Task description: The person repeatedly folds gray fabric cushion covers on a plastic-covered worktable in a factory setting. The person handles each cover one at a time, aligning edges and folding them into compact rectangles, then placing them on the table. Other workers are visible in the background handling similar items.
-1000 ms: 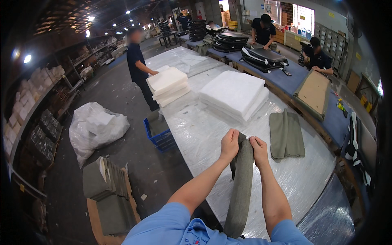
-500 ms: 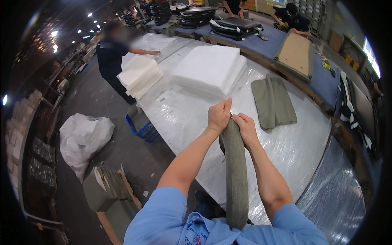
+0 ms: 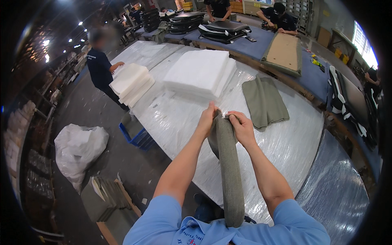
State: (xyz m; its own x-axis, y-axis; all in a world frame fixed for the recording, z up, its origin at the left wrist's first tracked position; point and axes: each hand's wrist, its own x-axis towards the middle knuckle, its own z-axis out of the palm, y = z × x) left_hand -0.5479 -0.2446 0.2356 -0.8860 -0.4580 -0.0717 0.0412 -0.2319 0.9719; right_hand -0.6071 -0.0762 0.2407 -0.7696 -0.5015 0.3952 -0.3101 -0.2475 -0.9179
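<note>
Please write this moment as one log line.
left hand: grips far end of grey-green fabric piece | right hand: grips same end | table: white stack, green cloth

The fabric piece is stretching lengthwise from the person's chest over the near edge of the bench, its far end sitting between the left hand and the right hand. The folded cloth is lying on the bench beyond and right of the right hand. The large sheet stack is resting ahead of both hands, with the small sheet stack standing to its left. Left of the bench, the crate and the bag are sitting on the floor, the bag farther left. Behind the cloth, the panel is lying on a second bench.
</note>
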